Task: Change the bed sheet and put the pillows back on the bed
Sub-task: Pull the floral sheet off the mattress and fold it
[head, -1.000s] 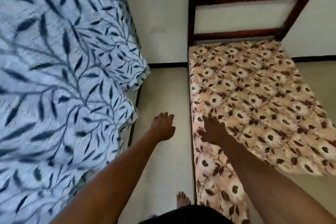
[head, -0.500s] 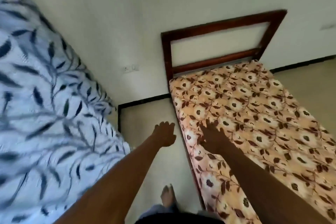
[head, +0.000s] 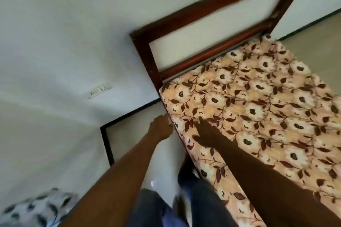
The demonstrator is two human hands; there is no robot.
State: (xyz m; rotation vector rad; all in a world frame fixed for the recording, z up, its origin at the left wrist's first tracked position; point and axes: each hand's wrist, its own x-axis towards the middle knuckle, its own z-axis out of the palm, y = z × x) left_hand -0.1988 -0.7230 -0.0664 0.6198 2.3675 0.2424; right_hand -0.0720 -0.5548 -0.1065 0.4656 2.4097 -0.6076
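Since the frame half a second ago, the view has swung toward the head of the bed, and the white fabric printed with dark leaves (head: 36,206), which filled the left side, now shows only as a blurred patch in the lower left corner. Both hands have come closer to the mattress corner by the headboard.

On the pale wall sits a white switch plate (head: 99,89), and below it the light floor (head: 132,134) is edged by a dark skirting line. The left hand (head: 162,125) reaches out over the floor just beside the mattress edge, its fingers loosely bent with nothing seen in them; whether it touches the edge cannot be told. Below, the person's legs in blue jeans (head: 199,199) stand close against the bed's side. The right hand (head: 206,132) lies palm-down on the peach-coloured mattress patterned with cream flowers and brown leaves (head: 267,116), fingers spread and straight. Behind it rises the dark brown wooden headboard frame (head: 212,5), open in the middle, with the wall showing through.
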